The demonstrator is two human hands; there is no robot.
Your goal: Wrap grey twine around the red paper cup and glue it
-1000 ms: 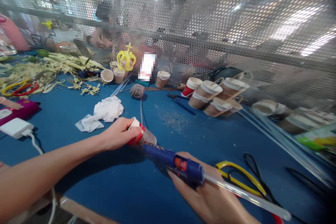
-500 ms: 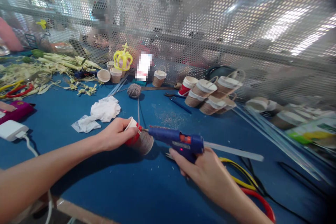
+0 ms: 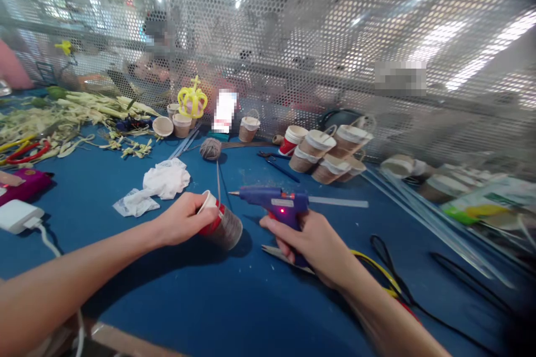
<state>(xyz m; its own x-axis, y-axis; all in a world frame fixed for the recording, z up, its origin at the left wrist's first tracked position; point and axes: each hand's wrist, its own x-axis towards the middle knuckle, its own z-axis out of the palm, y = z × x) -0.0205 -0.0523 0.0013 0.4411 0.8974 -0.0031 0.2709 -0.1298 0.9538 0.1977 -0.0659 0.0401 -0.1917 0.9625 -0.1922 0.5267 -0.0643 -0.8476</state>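
Note:
My left hand [image 3: 187,217] is closed round the rim end of a red paper cup [image 3: 211,226], which lies tilted over the table. Grey-brown yarn [image 3: 229,227] is wound about its lower part, and a strand runs from the cup back to a yarn ball [image 3: 210,148]. My right hand [image 3: 310,240] grips a blue hot glue gun [image 3: 272,199] by its handle, with a red light lit on its side. A clear glue stick [image 3: 338,202] juts from its back. The nozzle points left, just above the cup and apart from it.
Scissors [image 3: 278,254] lie under my right hand. Crumpled white tissue [image 3: 166,178] is left of the cup. Yarn-wrapped cups [image 3: 329,166] are stacked behind to the right, near blue-handled pliers [image 3: 278,166]. Long glue sticks [image 3: 431,228] lie farther right. Perforated metal mesh [image 3: 259,28] borders the table's back.
The glue gun's nozzle has lifted away from the cup, and the gun sits more level. My left hand still holds the cup in nearly the same place.

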